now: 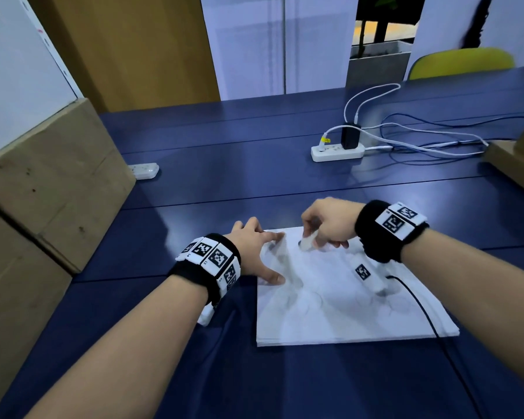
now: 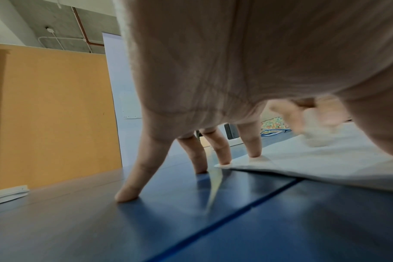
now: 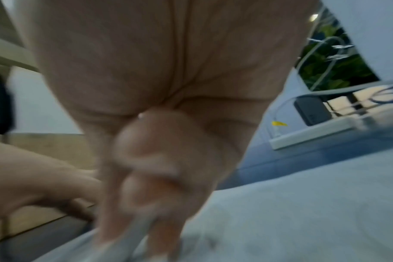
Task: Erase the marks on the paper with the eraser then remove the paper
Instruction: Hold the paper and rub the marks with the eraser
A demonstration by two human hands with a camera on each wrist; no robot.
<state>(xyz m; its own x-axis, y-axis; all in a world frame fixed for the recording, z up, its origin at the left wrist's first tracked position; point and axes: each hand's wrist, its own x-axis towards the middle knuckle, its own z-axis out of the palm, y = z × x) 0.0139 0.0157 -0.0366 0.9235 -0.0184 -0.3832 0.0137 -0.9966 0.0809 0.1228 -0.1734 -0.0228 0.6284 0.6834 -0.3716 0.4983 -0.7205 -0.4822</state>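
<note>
table (image 1: 254, 164) dark blue | paper (image 1: 330, 313) white, faint grey pencil marks | eraser (image 1: 306, 243) white | wristbands (image 1: 215, 261) black, white tiles with black square codes | power strip (image 1: 336, 152) white, black charger (image 1: 350, 136) | boxes (image 1: 52, 176) brown

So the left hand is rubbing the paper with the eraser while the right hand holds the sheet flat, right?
The hands are swapped. In the head view the right hand pinches the eraser on the paper, and the left hand holds the sheet flat.
</note>
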